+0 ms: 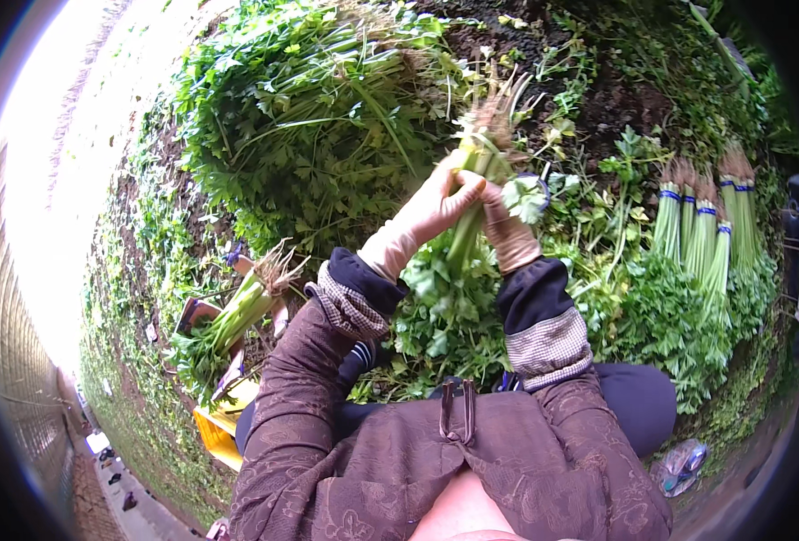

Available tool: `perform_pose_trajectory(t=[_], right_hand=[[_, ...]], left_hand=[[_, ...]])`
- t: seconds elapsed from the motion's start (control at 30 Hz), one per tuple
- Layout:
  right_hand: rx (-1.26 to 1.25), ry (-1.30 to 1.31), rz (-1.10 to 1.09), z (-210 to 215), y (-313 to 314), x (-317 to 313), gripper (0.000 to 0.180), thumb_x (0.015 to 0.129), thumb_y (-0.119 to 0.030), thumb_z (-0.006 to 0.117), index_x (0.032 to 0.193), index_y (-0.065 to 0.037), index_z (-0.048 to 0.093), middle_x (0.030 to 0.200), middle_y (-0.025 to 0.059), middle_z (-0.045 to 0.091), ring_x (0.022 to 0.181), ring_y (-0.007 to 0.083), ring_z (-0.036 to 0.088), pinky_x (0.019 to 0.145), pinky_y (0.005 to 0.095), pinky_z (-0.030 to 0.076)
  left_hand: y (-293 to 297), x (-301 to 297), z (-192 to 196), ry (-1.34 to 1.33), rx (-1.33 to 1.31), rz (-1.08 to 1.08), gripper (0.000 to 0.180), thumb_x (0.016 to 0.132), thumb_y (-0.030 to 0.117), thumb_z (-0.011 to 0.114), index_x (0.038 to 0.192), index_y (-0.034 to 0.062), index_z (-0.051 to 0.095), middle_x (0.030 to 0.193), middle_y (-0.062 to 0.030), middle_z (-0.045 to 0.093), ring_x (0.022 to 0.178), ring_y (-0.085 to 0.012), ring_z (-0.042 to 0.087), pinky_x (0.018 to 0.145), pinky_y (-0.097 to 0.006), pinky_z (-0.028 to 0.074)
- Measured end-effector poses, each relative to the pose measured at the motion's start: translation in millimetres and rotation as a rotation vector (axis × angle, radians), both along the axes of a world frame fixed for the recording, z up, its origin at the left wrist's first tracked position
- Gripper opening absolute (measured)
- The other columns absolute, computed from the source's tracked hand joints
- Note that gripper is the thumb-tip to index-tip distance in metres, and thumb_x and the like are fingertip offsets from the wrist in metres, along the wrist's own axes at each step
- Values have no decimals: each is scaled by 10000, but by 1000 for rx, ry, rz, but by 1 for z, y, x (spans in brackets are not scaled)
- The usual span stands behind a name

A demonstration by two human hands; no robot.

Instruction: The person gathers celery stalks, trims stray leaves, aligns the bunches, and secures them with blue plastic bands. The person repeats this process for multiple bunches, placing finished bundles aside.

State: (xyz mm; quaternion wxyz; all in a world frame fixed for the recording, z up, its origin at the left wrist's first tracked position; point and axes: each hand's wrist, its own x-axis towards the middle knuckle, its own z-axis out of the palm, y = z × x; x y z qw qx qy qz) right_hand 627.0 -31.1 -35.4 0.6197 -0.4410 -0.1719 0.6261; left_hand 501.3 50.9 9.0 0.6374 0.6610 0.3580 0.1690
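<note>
Between my two hands stands a bunch of celery (465, 236), its brown roots pointing away from me and its leaves hanging toward my lap. My left hand (437, 209) is closed around the stalks just below the roots, thumb across the front. Pressed to the right side of the bunch is my right hand (509, 233), fingers closed on it. A loose leafy sprig (525, 198) sticks out by the right fingers, with a bit of dark blue beside it that I cannot make out. The root end looks smeared by motion.
A large heap of loose celery (300, 117) lies ahead on the left. Several celery bundles with blue ties (706, 216) lie at right. Another celery bunch (241, 307) rests on a small stand at left, above a yellow container (217, 437). A plastic bag (681, 467) sits lower right.
</note>
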Motion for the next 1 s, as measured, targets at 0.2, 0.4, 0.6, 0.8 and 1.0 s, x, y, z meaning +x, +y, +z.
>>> perform_pose_trajectory(t=[0.2, 0.4, 0.6, 0.8, 1.0], right_hand=[[-143, 385, -68, -47, 30, 28, 309, 883, -217, 685, 1120, -22, 654, 938, 79, 713, 840, 196, 691, 836, 352, 571], [-154, 184, -81, -35, 40, 32, 251, 875, -190, 693, 1076, -40, 697, 983, 60, 721, 895, 168, 694, 878, 319, 563], [121, -72, 51, 31, 44, 35, 399, 849, -302, 711, 1136, -28, 667, 990, 44, 678, 898, 152, 636, 853, 313, 518], [300, 1, 98, 92, 15, -7, 453, 845, -162, 740, 1261, -36, 611, 1128, 78, 682, 1008, 174, 646, 903, 309, 547], [446, -441, 344, 149, -18, -31, 494, 782, -206, 827, 1199, -17, 638, 1096, 63, 694, 956, 113, 606, 915, 292, 494]], left_hand=[[134, -11, -65, 197, 183, 827, 647, 896, 335, 726, 1369, -38, 491, 1360, -227, 562, 1191, -310, 590, 1041, -369, 450], [165, -7, -93, -139, -191, 896, 342, 964, 213, 645, 1198, -34, 608, 1020, -111, 690, 906, -188, 612, 859, -342, 474], [48, -21, -22, 62, 278, 420, 260, 1034, 212, 539, 1184, 28, 644, 906, -37, 671, 770, -116, 603, 690, -263, 491], [-24, -32, 24, -226, 263, 312, 422, 1079, 319, 403, 1301, -6, 553, 1206, -110, 617, 1059, -198, 595, 933, -319, 475], [-56, -85, 46, -405, 100, 410, 399, 979, 334, 533, 1196, 5, 597, 1127, -91, 660, 947, -185, 634, 877, -338, 492]])
